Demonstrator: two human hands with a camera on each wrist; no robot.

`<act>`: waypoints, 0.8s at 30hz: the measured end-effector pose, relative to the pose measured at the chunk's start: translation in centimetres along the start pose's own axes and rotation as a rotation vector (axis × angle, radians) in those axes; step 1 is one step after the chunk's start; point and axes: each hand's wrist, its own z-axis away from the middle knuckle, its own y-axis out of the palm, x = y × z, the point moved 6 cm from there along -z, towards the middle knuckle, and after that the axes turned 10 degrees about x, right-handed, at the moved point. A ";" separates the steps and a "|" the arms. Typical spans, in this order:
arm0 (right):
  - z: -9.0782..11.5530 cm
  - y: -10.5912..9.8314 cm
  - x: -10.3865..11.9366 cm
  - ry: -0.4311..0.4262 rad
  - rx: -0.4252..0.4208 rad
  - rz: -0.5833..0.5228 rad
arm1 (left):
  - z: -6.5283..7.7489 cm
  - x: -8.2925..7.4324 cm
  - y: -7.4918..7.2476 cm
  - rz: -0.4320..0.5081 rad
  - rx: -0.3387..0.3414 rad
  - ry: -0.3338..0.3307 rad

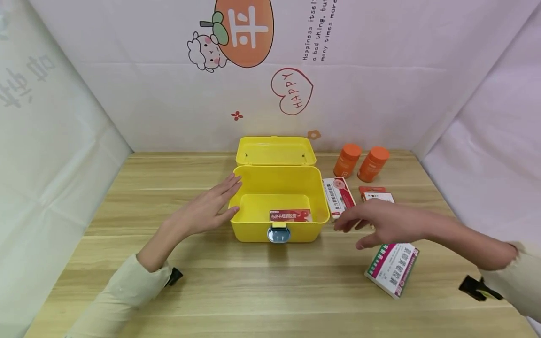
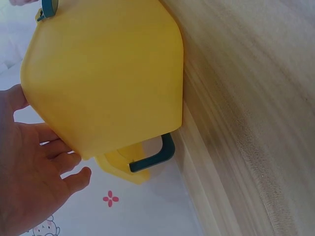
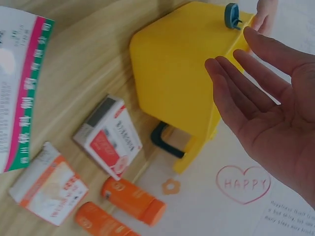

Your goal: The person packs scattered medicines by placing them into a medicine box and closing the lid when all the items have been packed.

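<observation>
A yellow lidded box stands on the table with its lid tipped back. Inside it, against the front wall, lies a red and white medicine box. My left hand is at the box's left rim, fingers extended; in the left wrist view the fingertips lie along the rim. Beyond the right side, my right hand hovers with fingers loosely bent and nothing in them. Under and past it lie a white and red medicine box and a larger white, green and magenta medicine box.
Two orange bottles stand at the back right, near the printed wall cloth. A smaller white and orange box lies in front of them, partly behind the right hand. A blue-grey latch hangs on the yellow box's front.
</observation>
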 end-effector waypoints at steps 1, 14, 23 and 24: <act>0.3 0.3 -0.4 -0.002 -0.008 -0.001 | 0.0 0.0 0.0 -0.002 0.002 0.000; 2.9 3.6 -6.8 0.030 -0.010 0.078 | 0.3 0.4 0.3 -0.013 0.018 -0.021; 3.6 7.1 -10.2 0.087 0.047 0.134 | -0.1 0.5 0.3 -0.004 0.025 -0.022; 3.6 7.4 -10.4 0.093 0.052 0.128 | -0.2 0.4 0.3 -0.004 0.030 -0.022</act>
